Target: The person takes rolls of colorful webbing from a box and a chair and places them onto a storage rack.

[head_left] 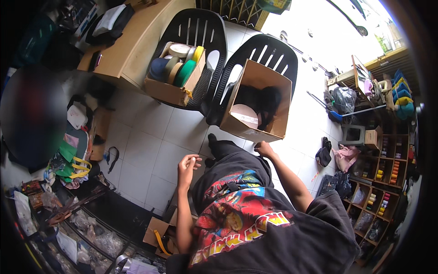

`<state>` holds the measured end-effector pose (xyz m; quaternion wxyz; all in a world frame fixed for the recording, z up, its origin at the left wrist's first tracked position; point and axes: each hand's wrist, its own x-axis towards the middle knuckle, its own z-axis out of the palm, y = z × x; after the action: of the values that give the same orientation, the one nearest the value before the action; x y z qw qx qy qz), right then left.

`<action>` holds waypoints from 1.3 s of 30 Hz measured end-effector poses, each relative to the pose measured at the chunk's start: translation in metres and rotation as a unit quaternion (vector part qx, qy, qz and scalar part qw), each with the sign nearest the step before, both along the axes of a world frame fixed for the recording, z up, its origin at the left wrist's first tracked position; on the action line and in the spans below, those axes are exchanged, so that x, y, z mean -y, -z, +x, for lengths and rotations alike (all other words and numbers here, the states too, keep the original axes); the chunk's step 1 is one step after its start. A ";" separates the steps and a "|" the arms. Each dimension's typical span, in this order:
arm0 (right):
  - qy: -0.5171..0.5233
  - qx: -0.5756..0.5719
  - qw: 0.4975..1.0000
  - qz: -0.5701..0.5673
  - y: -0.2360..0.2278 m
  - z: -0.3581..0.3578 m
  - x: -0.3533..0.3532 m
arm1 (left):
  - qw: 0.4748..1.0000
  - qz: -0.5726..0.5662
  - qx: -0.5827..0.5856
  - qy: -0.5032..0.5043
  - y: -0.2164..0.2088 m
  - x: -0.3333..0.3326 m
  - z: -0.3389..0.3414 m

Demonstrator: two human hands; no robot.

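Black T-shirt [296, 242] — short sleeves [332, 217], red-yellow print [239, 205] — dark trousers [226, 151].

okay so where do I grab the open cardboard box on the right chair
Probably grip the box by its left and right walls, near the rim, coming from the side nearest you. Its top is open, leaving those edges exposed, while the chair back rises behind it on the far side.

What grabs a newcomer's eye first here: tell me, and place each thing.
Probably the bright rolls, among them a green roll, packed in a cardboard box on the left black chair. Next comes the larger open carton on the right black chair, with a pale round piece inside. Colourful spools fill compartments at the far right.
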<state>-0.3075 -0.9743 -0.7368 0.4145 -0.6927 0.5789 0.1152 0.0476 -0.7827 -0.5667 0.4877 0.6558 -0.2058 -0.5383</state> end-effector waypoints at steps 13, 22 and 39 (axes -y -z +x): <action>0.101 0.073 0.990 -0.072 -0.007 -0.007 0.077 | 0.972 0.082 0.021 0.218 0.095 0.192 -0.139; 0.148 0.038 0.987 0.053 0.054 -0.029 0.117 | 0.961 0.178 0.097 0.187 0.235 0.270 -0.181; 0.120 -0.058 0.987 0.092 0.241 -0.016 0.235 | 0.840 0.542 0.005 -0.037 0.443 0.301 -0.162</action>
<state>-0.3235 -1.2093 -0.9775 0.4533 -0.5694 0.6674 0.1576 -0.1144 -1.0833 -1.0099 0.0727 0.8253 0.1404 -0.5421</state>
